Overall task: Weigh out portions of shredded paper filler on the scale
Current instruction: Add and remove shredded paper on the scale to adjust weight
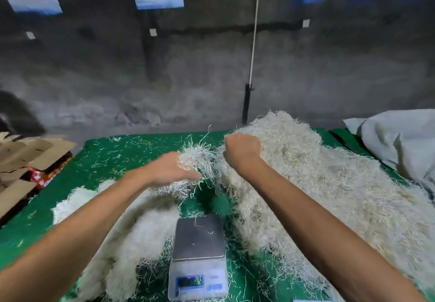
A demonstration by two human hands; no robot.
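We read no legible writing; the scale (pixel 199 258) display is blurred. Our left hand (pixel 170 168) grips a tuft of shredded paper (pixel 196 158) above the counter (pixel 113 153). Our right hand (pixel 242 150) is fisted in the large heap (pixel 317 179) at the right edge. Flattened cardboard (pixel 26 153) and a sack (pixel 397 141) flank the counter.

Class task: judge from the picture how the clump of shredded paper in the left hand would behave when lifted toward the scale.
The clump probably sags and sheds: strands dangle below the left hand. It likely snags on the big pile, since fibres bridge the two. It seems light; loose strands lie on the scale.
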